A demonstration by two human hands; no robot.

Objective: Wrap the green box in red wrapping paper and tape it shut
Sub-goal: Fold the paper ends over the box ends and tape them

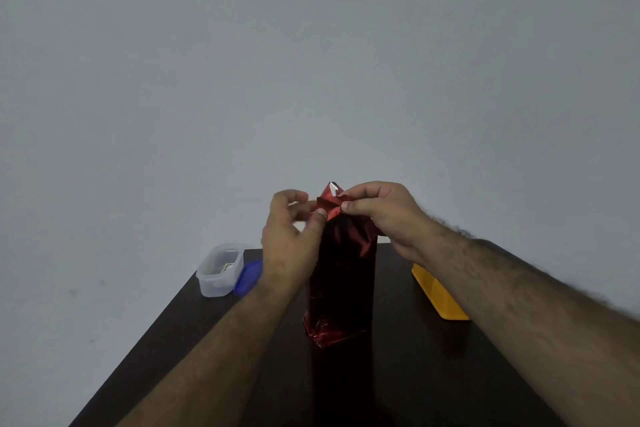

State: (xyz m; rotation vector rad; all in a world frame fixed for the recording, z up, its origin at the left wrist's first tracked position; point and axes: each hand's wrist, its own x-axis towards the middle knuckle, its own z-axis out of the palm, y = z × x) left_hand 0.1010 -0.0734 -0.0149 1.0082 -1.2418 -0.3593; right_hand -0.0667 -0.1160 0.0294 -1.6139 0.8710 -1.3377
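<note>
The tall box stands upright on its end near the middle of the dark bench [180, 333], already sheathed in shiny red wrapping paper [341, 288], so no green shows. The foil looks thin, slick and quick to crease; the parcel seems light and tippy, best steadied low while the top flaps are folded. At its top end the left hand [291, 246] pinches a flap with thumb and fingers, and the right hand [384, 215] pinches the gathered paper opposite. No readable writing anywhere. Toward the far left edge sits a clear tub [218, 270] with a blue lid [248, 277]; far right lies a yellow block [438, 295].
</note>
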